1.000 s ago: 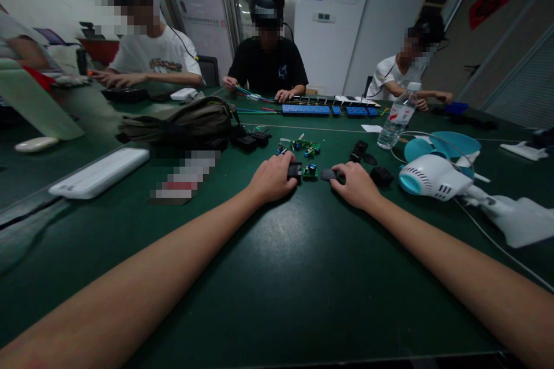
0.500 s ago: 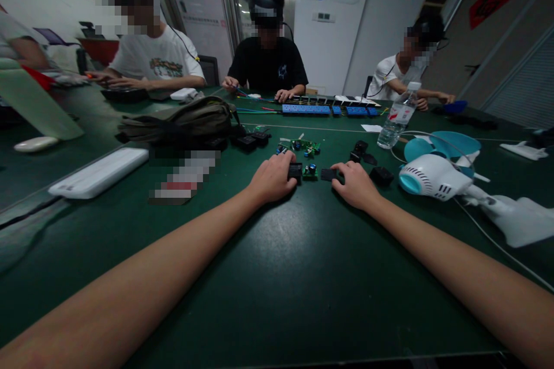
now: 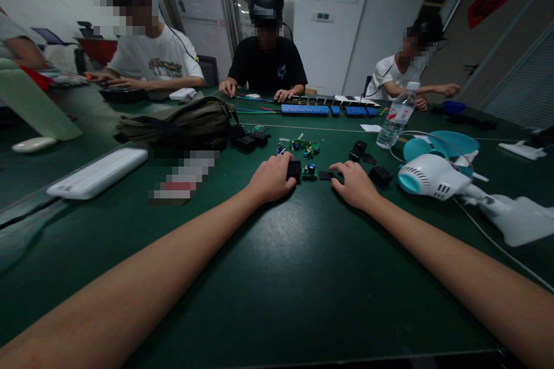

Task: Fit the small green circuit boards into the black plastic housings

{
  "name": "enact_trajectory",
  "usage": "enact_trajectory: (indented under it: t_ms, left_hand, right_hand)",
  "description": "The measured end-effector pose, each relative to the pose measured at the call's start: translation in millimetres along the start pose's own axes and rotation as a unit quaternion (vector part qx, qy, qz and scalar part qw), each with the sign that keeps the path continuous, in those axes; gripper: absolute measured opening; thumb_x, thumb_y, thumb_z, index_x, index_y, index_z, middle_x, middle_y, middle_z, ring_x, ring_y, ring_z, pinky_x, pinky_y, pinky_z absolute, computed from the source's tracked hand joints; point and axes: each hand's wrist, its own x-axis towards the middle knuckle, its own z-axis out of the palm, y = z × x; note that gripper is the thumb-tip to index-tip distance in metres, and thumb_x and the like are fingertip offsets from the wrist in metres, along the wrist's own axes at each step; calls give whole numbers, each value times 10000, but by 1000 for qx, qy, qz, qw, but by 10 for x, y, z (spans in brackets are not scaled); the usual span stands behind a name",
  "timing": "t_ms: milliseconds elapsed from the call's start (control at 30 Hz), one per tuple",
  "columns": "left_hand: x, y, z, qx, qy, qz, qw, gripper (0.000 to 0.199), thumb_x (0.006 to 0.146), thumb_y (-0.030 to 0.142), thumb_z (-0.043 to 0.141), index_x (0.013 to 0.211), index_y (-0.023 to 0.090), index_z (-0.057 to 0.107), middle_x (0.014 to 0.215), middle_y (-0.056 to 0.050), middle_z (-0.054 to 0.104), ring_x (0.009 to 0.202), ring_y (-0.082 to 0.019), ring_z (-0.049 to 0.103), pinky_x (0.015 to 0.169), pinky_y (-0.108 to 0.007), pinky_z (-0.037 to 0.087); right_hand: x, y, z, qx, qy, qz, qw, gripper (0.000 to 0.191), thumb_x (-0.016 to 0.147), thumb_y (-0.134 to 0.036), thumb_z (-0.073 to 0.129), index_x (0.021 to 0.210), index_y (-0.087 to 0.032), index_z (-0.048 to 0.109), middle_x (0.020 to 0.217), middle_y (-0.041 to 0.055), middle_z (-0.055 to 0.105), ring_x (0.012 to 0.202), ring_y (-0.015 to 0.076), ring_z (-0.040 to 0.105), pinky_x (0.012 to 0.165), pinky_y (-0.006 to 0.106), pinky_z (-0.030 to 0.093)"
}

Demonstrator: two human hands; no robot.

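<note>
My left hand [image 3: 273, 179] rests on the green table [image 3: 285, 277], its fingers around a small black box [image 3: 294, 170]. A small green circuit board [image 3: 309, 171] with a blue round part lies just right of that box. Right of the board is a flat black piece [image 3: 325, 175], and my right hand [image 3: 354, 183] has its thumb and fingers at the piece's right end. More circuit boards [image 3: 305, 146] lie in a loose group behind the box.
Black parts [image 3: 358, 150] and a black block [image 3: 381, 175] sit beyond my right hand. A bottle [image 3: 397, 116] and a white fan [image 3: 433, 176] are farther right. On the left are a dark bag [image 3: 182, 124] and white power bank [image 3: 101, 173]. Several people sit around.
My hands hold nearly the same place; the black box seems turned slightly. Across the table, the right-hand person's hand has lifted away from a blue object.
</note>
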Motion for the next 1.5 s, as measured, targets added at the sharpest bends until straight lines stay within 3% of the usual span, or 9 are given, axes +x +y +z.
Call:
enact_trajectory:
  t_ms: [133,300,433,633,933,1267,1400,1500]
  left_hand:
    - [-1,3,0,0,-6,-4,1000,387,839,292,549,1201,180,470,1145,-131,634,1047,-292,593,890,-400,473]
    - [1,6,5,-3,-6,-2,1000,387,842,283,546,1206,175,476,1148,-137,633,1059,-299,591,896,-402,470]
    - [1,4,8,-6,-9,-1,1000,397,845,277,539,1223,170,480,1161,-146,631,1064,-310,586,898,-417,470]
    - [2,-14,20,4,-12,8,1000,413,853,276,531,1249,169,480,1183,-145,626,1077,-310,580,910,-420,466]
    - [11,-16,32,0,-18,5,1000,421,849,273,536,1254,171,481,1210,-146,620,1093,-302,571,930,-416,457]
    - [15,-27,41,4,-13,16,1000,403,860,282,531,1245,174,487,1185,-138,621,1074,-299,578,926,-416,467]
    - [25,-36,42,-17,-23,65,997,424,868,280,524,1277,177,476,1180,-126,617,1079,-283,577,954,-405,464]
    - [25,-42,37,-34,-29,97,994,448,872,265,525,1308,180,464,1205,-122,606,1112,-272,568,990,-395,453]
  right_hand:
    - [4,1,-21,44,24,-68,996,288,898,-213,537,1150,-184,673,1103,125,647,1084,271,580,982,427,454]
    - [-48,-75,-17,83,-16,-222,971,343,904,-235,569,1238,-204,643,1400,147,557,1303,280,495,1082,488,393]
    - [-81,-119,2,53,-64,-212,974,420,945,-322,546,1358,-248,575,1547,153,416,1415,315,390,1085,553,364]
    - [-67,-124,-30,30,-110,-204,972,397,987,-363,488,1346,-226,590,1472,155,521,1404,294,424,1095,525,349]
    - [-43,-58,19,43,-77,-179,980,336,979,-306,483,1258,-181,621,1441,180,542,1399,286,445,1103,513,363]
    - [-38,-105,-37,36,-82,-234,968,499,973,-268,482,1468,-229,439,1624,168,277,1490,291,294,1124,533,326]
    - [-31,-105,-36,40,-84,-233,968,509,975,-282,475,1478,-243,413,1613,165,302,1464,301,334,1108,543,339]
    - [-35,-103,-36,43,-58,-244,967,458,953,-262,501,1404,-190,491,1493,184,450,1362,301,448,1078,499,384]
